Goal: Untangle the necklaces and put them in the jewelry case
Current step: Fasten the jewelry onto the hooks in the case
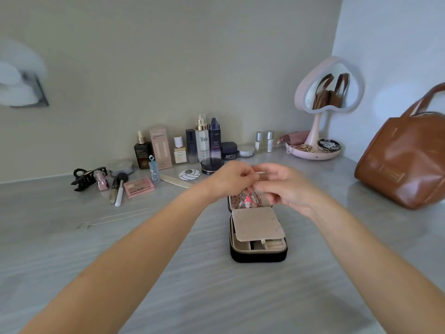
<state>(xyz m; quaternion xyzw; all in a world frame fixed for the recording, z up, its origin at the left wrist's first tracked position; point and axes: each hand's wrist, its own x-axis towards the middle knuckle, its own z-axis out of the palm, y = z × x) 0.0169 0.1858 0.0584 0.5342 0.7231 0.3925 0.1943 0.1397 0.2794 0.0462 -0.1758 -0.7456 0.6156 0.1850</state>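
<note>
Table (168, 273): grey, streaked surface that bears everything below.
Jewelry case (258, 255): black, unzipped and lying flat, its long axis running away from the person. A beige flap (256, 224) covers most of the near tray.
Loose chain (115, 217): thin, stretched out on the table well left of the case. Its long axis runs left to right, and the left arm is the nearer one.
Far half of case: holds a cluster of charms (248, 202).
Left hand (231, 179): raised over the far half, fingers curled, tips meeting the right hand's.
Right hand (284, 186): likewise curled, pinching at the same spot.
Necklace: probably what the two hands pinch, directly above the case, but too fine to confirm.
Back row: cosmetics bottles (202, 141), heart mirror (330, 85), brown bag (404, 160).
</note>
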